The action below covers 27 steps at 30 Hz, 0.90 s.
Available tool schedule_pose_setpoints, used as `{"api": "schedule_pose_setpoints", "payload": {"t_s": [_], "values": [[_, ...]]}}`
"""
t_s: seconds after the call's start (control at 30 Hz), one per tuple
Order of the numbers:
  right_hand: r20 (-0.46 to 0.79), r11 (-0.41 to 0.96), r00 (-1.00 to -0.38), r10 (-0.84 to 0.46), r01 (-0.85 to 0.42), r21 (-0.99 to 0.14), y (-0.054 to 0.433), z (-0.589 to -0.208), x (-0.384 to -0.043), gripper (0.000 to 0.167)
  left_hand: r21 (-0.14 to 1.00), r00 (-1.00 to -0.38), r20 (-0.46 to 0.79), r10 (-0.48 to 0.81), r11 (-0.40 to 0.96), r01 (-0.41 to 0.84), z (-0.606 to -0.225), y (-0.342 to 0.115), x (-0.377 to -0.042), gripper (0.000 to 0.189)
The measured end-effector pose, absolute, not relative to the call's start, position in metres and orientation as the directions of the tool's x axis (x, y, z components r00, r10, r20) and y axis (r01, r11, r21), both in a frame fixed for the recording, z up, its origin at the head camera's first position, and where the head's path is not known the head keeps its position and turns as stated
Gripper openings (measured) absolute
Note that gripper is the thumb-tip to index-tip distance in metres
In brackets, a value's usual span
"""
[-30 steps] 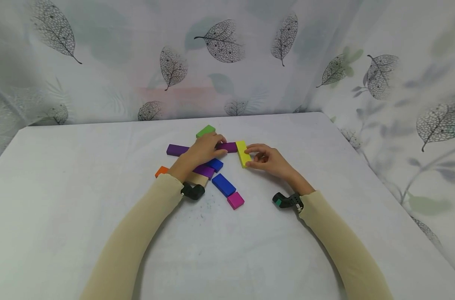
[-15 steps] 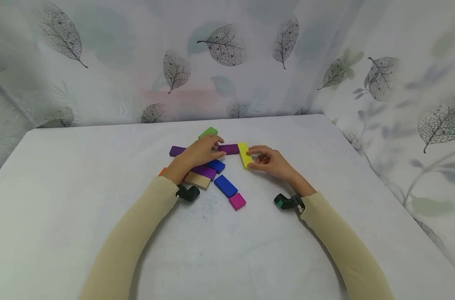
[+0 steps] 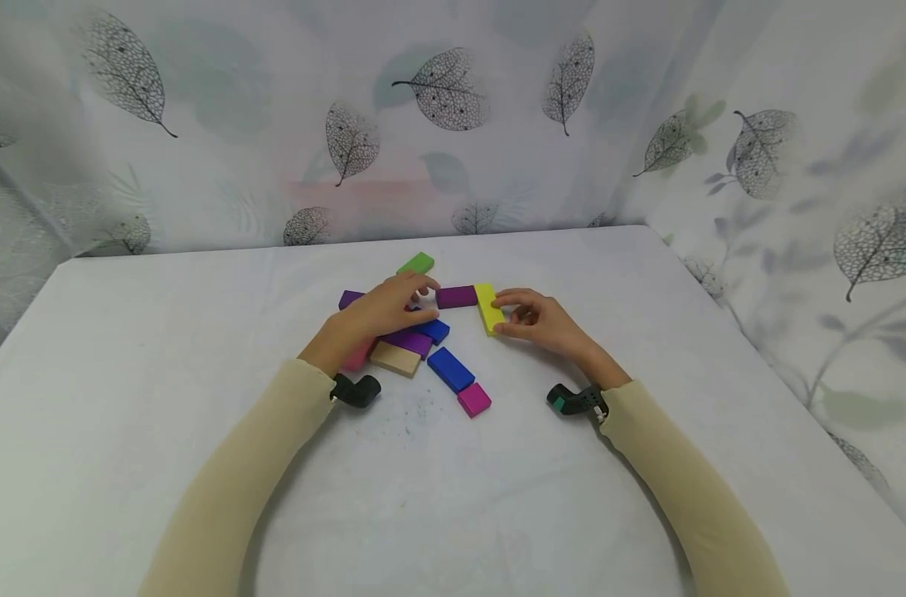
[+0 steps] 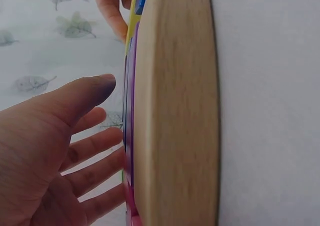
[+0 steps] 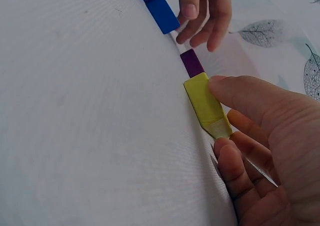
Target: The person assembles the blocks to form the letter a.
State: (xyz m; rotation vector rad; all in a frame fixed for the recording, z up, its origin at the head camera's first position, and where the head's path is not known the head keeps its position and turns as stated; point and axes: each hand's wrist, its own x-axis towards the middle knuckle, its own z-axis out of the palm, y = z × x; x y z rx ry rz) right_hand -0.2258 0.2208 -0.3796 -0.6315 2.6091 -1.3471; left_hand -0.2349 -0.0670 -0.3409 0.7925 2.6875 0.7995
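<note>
My left hand [image 3: 393, 305] hovers over the cluster of coloured blocks, fingers loosely spread and holding nothing. Beneath it a violet block [image 3: 408, 341], a blue block [image 3: 433, 330] and a plain wooden block [image 3: 396, 358] lie side by side, partly hidden. With thumb and fingertips my right hand [image 3: 535, 319] holds a yellow block [image 3: 489, 311], which lies flat on the table. One end of a dark purple block [image 3: 456, 297] meets the yellow block's left side. In the right wrist view, the thumb is at one end of the yellow block [image 5: 206, 99] and a fingertip near the other.
A green block [image 3: 416, 264] lies behind the left hand, and another purple block [image 3: 348, 298] pokes out to its left. Nearer the front, a second blue block [image 3: 450, 369] touches a pink block [image 3: 474, 400]. A white cloth covers the table [image 3: 453, 497]; leaf-printed curtains [image 3: 453, 124] stand behind it.
My left hand has let go of the dark purple block and drawn back to the left, uncovering more of the blocks. The right hand stays at the yellow block.
</note>
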Motion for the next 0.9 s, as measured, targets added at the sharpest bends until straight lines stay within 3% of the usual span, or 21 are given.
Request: {"api": "schedule_pose_setpoints", "payload": {"t_s": [0.43, 0.9], "values": [[0.068, 0.485, -0.900, -0.431, -0.295, -0.823, 0.223, -0.380, -0.227, 0.042, 0.542, -0.751, -0.058, 0.658, 0.652, 0.530, -0.346, -0.078, -0.229, 0.039], [0.070, 0.499, -0.899, -0.432, -0.303, -0.812, 0.223, -0.379, -0.227, 0.041, 0.560, -0.731, -0.065, 0.679, 0.631, 0.536, -0.349, -0.084, -0.231, 0.037]]}}
